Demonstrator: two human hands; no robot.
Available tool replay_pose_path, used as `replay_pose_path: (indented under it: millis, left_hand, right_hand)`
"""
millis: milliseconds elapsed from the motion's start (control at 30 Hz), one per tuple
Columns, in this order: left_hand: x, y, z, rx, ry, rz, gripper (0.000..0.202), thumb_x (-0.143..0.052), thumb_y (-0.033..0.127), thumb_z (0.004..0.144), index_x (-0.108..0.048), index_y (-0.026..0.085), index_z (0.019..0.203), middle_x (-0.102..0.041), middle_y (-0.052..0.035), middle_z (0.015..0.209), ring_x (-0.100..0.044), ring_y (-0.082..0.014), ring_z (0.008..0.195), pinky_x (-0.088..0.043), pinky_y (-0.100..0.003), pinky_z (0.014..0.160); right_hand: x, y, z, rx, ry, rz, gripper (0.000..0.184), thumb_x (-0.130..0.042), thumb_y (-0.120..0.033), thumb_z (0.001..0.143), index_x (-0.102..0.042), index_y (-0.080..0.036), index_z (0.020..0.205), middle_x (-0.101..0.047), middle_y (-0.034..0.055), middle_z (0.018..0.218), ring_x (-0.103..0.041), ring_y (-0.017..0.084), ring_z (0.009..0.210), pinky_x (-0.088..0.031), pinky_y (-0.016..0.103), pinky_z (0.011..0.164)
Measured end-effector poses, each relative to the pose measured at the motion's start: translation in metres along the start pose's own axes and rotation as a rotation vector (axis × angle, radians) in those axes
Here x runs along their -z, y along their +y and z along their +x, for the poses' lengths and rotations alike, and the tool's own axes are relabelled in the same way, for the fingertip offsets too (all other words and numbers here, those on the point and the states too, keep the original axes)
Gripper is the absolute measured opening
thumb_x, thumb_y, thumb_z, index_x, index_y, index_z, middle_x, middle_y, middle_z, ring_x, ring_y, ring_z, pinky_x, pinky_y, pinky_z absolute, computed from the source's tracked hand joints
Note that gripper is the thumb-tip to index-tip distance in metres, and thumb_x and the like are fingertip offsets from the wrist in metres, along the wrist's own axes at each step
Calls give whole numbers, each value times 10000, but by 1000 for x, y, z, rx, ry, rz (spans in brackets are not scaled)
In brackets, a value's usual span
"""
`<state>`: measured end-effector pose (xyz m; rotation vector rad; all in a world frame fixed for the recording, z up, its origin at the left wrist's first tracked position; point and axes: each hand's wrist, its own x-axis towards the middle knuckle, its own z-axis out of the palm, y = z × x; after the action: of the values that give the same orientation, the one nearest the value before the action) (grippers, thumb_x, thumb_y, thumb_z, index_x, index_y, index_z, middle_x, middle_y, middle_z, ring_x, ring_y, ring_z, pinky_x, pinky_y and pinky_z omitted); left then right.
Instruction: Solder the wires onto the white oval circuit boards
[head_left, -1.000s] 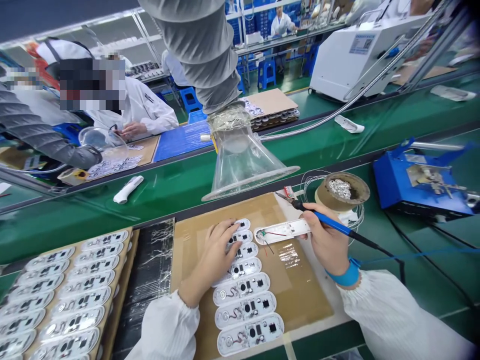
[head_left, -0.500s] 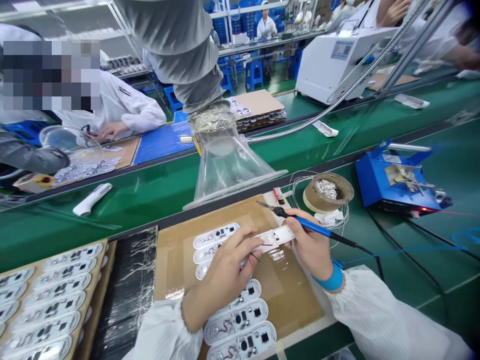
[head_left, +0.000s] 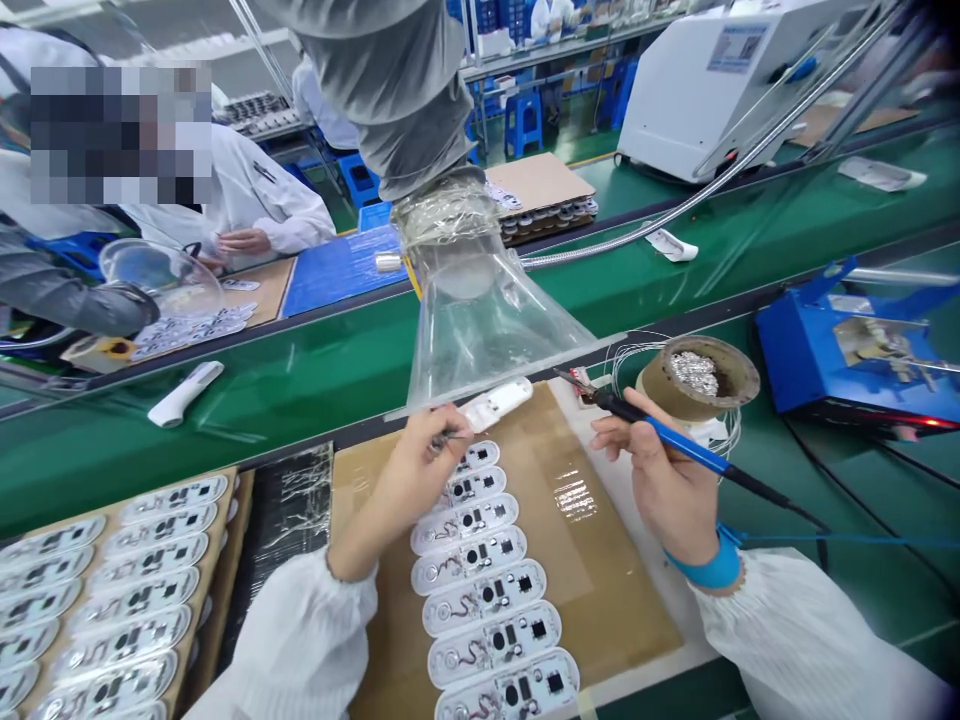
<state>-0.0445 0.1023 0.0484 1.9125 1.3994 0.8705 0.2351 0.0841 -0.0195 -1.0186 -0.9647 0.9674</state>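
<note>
My left hand (head_left: 420,465) pinches the near end of a white plastic housing (head_left: 501,403), which tilts up just past the far end of a row of boards. Dark wires show at its fingertips. In my right hand (head_left: 671,495), a soldering iron (head_left: 686,447) with a blue handle rests between thumb and fingers, its tip pointing up and left near the housing but apart from it. Below the left hand, several white rounded housings with circuit boards (head_left: 487,595) lie in a column on a brown cardboard sheet (head_left: 600,600).
A clear fume hood (head_left: 487,330) hangs just beyond the housing. At right stand a round pot (head_left: 739,375) of silvery bits, coiled wire and a blue soldering stand (head_left: 862,350). More boards (head_left: 142,595) fill cardboard at left. A co-worker (head_left: 255,190) sits across the green bench.
My left hand has carried the housing away up and left of my right hand. My right hand has let go of the housing's other end and keeps the soldering iron. The view has shifted slightly.
</note>
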Motion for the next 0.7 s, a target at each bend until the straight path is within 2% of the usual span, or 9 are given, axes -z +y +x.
replay_pose_path:
  millis: [100,233,300,367,467,633,700]
  left_hand:
    - [-1,-17,10,53,1,81,158,-559,241,998,-651,227,870,-612,-65,1015,-583,-253,1136,-531,-386,948]
    - [-18,-27,5,68,-51,182,154,-564,238,993,-690,221,904,-607,-82,1132,-605,-248,1111,-548,-391,922]
    - [-25,-30,-1,64,-56,251,167,-561,230,1000,-708,224,920,-606,-88,1192,-614,-243,1095,-543,-427,968]
    - [-30,-33,-6,47,-40,319,178,-562,217,995,-722,232,919,-606,-95,1243,-625,-253,1105,-522,-486,1037]
    - [-34,-41,-13,36,-9,365,158,-589,232,986,-735,249,926,-629,-101,1263,-641,-290,1145,-516,-530,1058]
    - [-37,-51,-17,109,-20,343,103,-648,288,972,-741,294,1015,-692,-71,998,-686,-309,1010,-583,-478,897]
    - [-37,-52,-18,125,-22,314,142,-650,288,964,-734,296,1079,-707,-75,1016,-695,-324,1012,-588,-489,885]
  right_hand:
    - [-1,-7,2,-30,-43,71,352,-688,-471,1067,-751,-282,1357,-840,60,956,-766,225,798,-578,385,680]
    - [-3,-26,7,-43,-122,115,328,-703,-503,1050,-808,-294,1281,-821,63,929,-743,226,805,-587,389,702]
    - [-3,-34,11,-40,-143,82,326,-718,-524,1035,-836,-288,1224,-815,67,954,-728,218,798,-606,397,736]
    - [-4,-37,14,-55,-159,14,295,-732,-511,1028,-860,-274,1148,-803,58,894,-718,209,750,-620,395,740]
    - [-8,-31,14,-96,-175,-92,242,-745,-465,1022,-870,-264,1070,-785,38,780,-730,216,680,-640,381,683]
    - [-17,-10,9,-146,-172,-184,218,-753,-462,996,-850,-271,1036,-817,41,794,-777,245,663,-680,381,638]
    - [-20,-6,8,-152,-165,-207,243,-759,-486,985,-845,-260,1006,-812,44,764,-774,240,639,-677,365,620]
